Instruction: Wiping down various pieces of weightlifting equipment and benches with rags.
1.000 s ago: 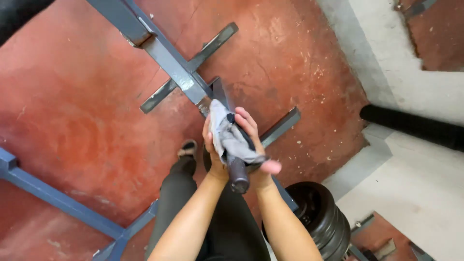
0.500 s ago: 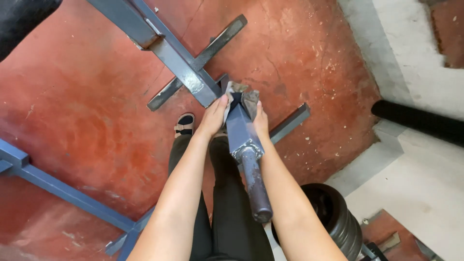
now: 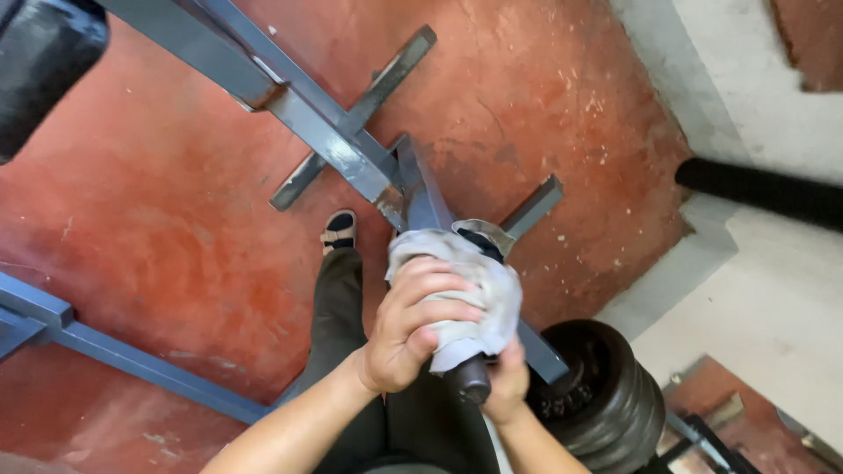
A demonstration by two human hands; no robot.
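A grey cloth (image 3: pixel 465 290) is wrapped around the upper end of a blue-grey steel post (image 3: pixel 423 195) that rises toward me from a floor frame. My left hand (image 3: pixel 408 325) is clenched over the cloth from the left. My right hand (image 3: pixel 507 386) grips from below, beside the post's dark round handle tip (image 3: pixel 472 380). The cloth hides most of the handle.
The blue-grey frame (image 3: pixel 290 92) spreads over a red concrete floor, with cross feet and a long rail at the lower left. A stack of black weight plates (image 3: pixel 606 395) sits at the lower right. A black padded roller (image 3: pixel 39 61) is at the top left. My sandalled foot (image 3: pixel 338 230) stands by the post's base.
Both hands and the cloth slid up the post from near its base to the handle end. The bare handle seen half a second ago is now covered by the cloth.
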